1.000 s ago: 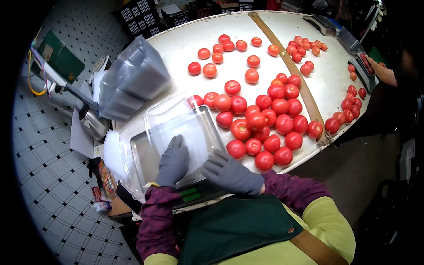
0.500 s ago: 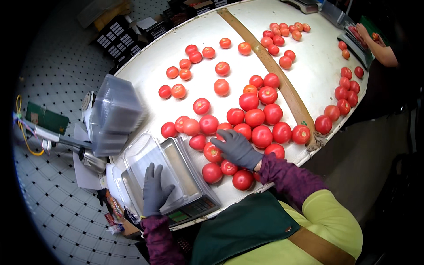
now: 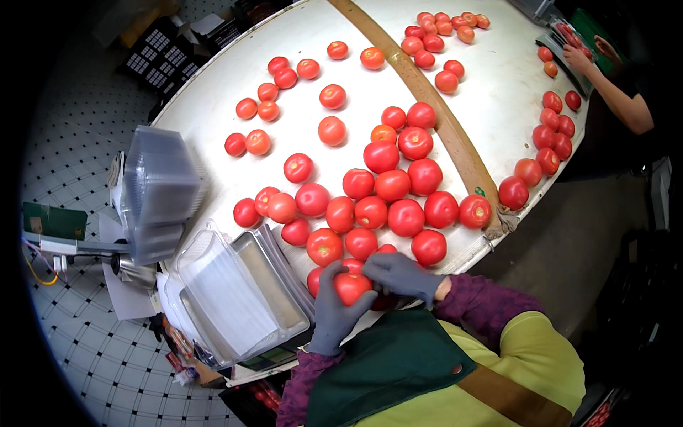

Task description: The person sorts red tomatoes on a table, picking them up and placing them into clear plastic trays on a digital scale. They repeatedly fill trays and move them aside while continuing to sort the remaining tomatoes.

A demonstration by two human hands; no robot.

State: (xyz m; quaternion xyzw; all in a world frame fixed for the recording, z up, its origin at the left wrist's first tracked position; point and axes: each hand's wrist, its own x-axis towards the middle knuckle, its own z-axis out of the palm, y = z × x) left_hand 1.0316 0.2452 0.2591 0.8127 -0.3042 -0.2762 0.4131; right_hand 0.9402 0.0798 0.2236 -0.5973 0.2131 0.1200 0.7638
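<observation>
My left hand (image 3: 333,313), in a grey glove, is closed around a red tomato (image 3: 352,288) at the table's near edge. Right beside it, my gloved right hand (image 3: 404,276) has its fingers curled downward among the nearest tomatoes; whatever they grip is hidden. A darker red tomato shows partly beneath that hand. Beyond both hands spreads a loose cluster of red tomatoes (image 3: 391,185). To the left of my left hand, a clear plastic container (image 3: 231,295) with a white liner rests on a weighing scale (image 3: 267,267).
A stack of clear containers (image 3: 160,188) stands at the table's left edge. A brown tape strip (image 3: 427,92) crosses the white table (image 3: 284,35). At far right a co-worker's hands (image 3: 580,60) work by another scale, near a row of tomatoes (image 3: 548,139).
My left hand has left the container and moved right, taking hold of a tomato. My right hand has drawn back toward me from the cluster. The view has shifted slightly.
</observation>
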